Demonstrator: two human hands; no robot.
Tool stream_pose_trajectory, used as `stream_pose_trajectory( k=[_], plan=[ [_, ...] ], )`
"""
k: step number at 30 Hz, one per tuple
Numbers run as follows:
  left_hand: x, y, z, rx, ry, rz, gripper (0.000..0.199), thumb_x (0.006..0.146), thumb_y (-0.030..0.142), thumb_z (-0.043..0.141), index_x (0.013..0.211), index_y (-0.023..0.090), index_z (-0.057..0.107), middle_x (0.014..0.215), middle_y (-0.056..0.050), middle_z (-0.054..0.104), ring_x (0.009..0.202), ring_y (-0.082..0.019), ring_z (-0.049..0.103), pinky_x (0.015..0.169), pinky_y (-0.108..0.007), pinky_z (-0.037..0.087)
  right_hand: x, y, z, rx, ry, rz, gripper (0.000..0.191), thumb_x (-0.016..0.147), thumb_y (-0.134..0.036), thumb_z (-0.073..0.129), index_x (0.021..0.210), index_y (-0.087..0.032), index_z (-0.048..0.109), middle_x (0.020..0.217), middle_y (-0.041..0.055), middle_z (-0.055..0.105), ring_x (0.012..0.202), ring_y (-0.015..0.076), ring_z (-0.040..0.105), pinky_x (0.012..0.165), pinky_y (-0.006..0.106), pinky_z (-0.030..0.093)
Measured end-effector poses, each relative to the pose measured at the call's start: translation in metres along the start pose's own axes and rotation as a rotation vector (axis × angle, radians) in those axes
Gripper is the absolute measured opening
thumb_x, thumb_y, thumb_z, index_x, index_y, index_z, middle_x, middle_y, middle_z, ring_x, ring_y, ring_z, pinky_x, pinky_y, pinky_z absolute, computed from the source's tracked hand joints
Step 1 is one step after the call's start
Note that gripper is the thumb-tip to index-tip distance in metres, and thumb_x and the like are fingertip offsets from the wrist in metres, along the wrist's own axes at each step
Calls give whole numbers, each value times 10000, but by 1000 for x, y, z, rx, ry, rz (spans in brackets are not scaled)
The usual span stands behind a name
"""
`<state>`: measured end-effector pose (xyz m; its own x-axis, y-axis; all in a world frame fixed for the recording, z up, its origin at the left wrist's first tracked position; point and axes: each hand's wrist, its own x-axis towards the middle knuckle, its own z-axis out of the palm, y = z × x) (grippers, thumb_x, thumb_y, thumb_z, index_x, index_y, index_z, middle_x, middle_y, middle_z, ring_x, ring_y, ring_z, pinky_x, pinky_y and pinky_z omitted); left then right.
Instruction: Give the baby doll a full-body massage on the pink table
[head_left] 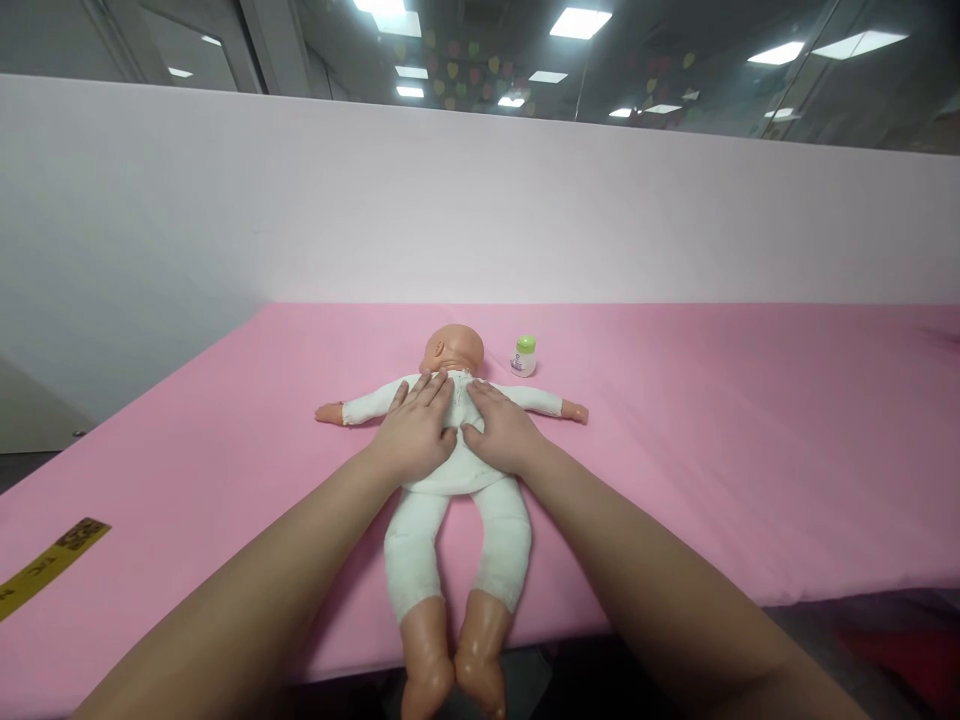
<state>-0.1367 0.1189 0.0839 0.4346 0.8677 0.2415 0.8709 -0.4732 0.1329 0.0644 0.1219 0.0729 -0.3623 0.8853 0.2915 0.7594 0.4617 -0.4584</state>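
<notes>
A baby doll (pixel 466 462) with a white cloth body lies face down on the pink-covered table, its head turned to the left. Its arms stretch out to both sides, and its lower legs reach over the table's front edge. My left hand (pixel 418 428) rests flat on the left side of the doll's back, fingers extended toward its shoulder. On the right side of the back, my right hand (pixel 501 426) lies flat in the same way. Both hands are open and grip nothing. Just right of the doll's head stands a small jar (pixel 523 358) with a green lid.
The table (pixel 735 450) has a pink cloth over it and meets a white wall (pixel 525 210) at the back. A yellow strip (pixel 54 566) with a printed code lies at the left front. Above the wall, glass reflects ceiling lights.
</notes>
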Motion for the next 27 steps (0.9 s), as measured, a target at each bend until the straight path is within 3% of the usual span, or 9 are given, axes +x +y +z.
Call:
stream_pose_trajectory(
  k=[6, 12, 15, 20, 27],
  plan=[
    [3, -3, -5, -11, -67, 21, 772, 932, 363, 500, 1660, 139, 371, 1720, -127, 366, 1612, -302, 297, 1336, -576, 105, 1, 2, -2, 12, -53, -5, 740, 933, -356, 596, 1600, -63, 466, 1635, 168, 481, 1552, 311, 403, 1300, 454, 300],
    [5, -6, -4, -81, -98, 10, 913, 870, 351, 571, 1711, 192, 253, 1794, -114, 96, 1657, -355, 102, 1306, -658, 115, 2, -4, -3, -19, -118, 82, 906, 907, -390, 615, 1684, -74, 271, 1750, 185, 241, 1644, 351, 150, 1322, 597, 101],
    [7, -8, -4, -116, -143, 4, 953, 856, 353, 586, 1722, 195, 221, 1792, -123, 55, 1657, -369, 82, 1298, -667, 123, 5, -4, -2, -23, -187, 148, 975, 913, -423, 608, 1702, -55, 168, 1768, 208, 140, 1656, 363, 55, 1310, 638, 47],
    [8, -9, -4, -105, -186, 28, 927, 869, 345, 559, 1723, 205, 228, 1789, -107, 69, 1653, -370, 111, 1299, -660, 128, 8, 1, 1, -30, -258, 127, 938, 946, -445, 564, 1705, -68, 163, 1772, 204, 119, 1656, 365, 48, 1303, 652, 33],
    [8, -8, 1, -50, -159, 36, 877, 906, 333, 504, 1726, 218, 215, 1793, -75, 62, 1658, -356, 80, 1301, -657, 115, 8, -1, 3, -55, -228, 93, 903, 958, -426, 534, 1703, -60, 178, 1770, 208, 134, 1652, 369, 74, 1305, 633, 58]
  ],
)
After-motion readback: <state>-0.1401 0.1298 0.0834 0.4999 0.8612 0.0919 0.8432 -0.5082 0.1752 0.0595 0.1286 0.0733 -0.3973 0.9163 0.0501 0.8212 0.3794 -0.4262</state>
